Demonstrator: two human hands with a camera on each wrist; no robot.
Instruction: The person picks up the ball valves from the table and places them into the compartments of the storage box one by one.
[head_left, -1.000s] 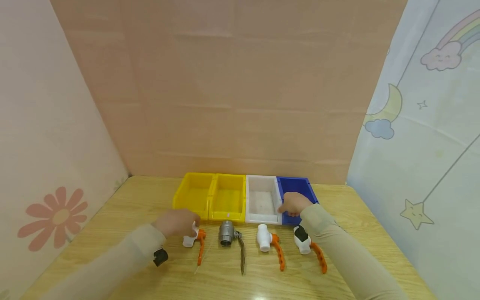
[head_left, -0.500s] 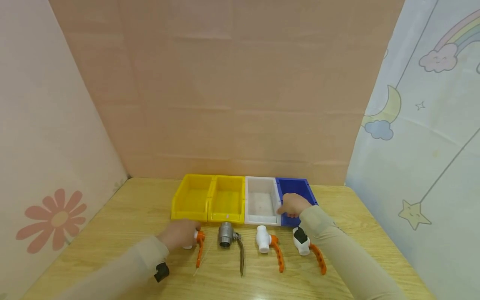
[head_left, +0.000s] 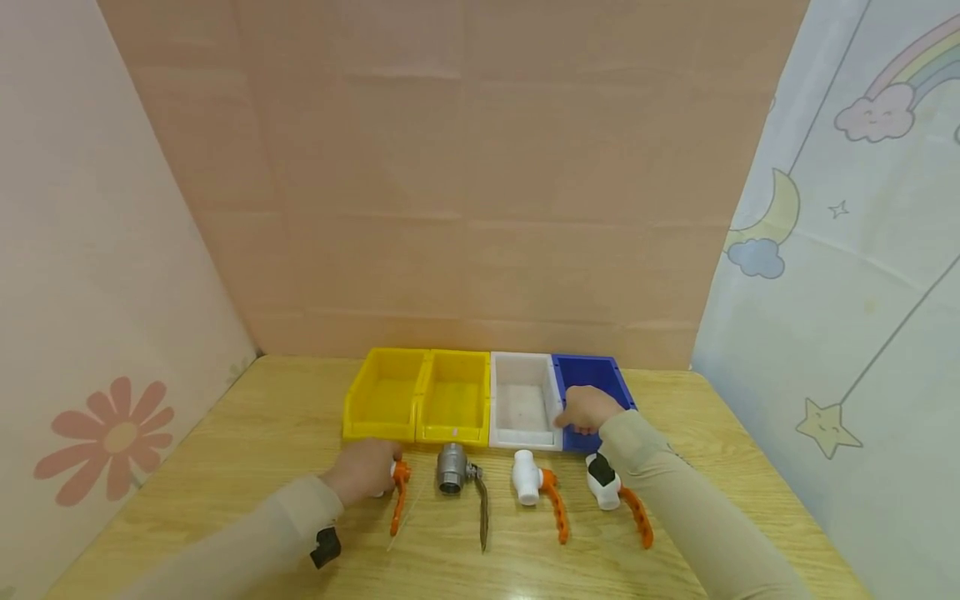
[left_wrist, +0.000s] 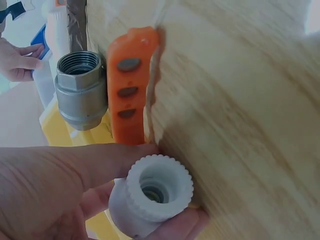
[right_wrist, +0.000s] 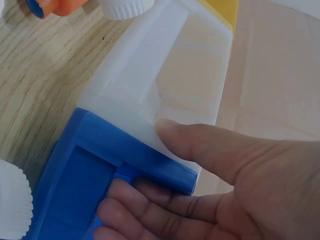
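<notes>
White valve within the left grip, fingers clasped around its body, orange handle outside them.

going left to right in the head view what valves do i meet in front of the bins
Orange-levered white plastic valve, partly hidden by the left hand gripping it → silver metal valve → second orange-levered white plastic valve → black-patched, orange-levered white plastic valve

A makeshift booth: creased peach backdrop and cartoon-printed side sheets enclose a wood-grain counter.
</notes>
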